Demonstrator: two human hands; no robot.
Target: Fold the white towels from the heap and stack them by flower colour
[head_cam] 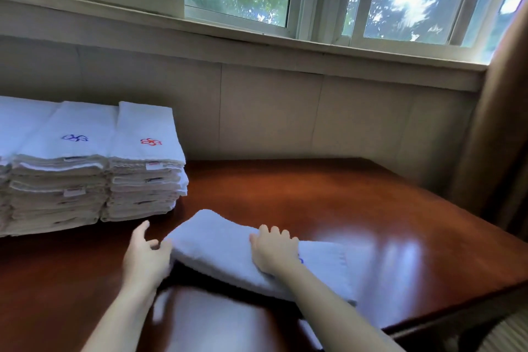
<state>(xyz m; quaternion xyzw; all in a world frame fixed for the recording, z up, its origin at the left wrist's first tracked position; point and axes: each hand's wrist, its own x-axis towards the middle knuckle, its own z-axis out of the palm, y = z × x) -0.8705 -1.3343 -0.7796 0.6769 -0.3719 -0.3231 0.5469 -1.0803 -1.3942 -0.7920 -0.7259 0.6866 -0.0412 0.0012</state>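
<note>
The folded towel lay on the near part of the tabletop, just in front of the stacks, with a trace of blue embroidery showing beside the right hand. That hand pressed flat on top of it, fingers relaxed and spread; the left hand gripped the left edge, fingers tucked under the fold. Judged from this, the step in hand was lifting the towel for stacking. The lift would be best made with both hands level, the fold kept closed, the edges square. The blue-flower stack stood to the far left, touching the red-flower stack; the blue mark suggested the former as destination.
</note>
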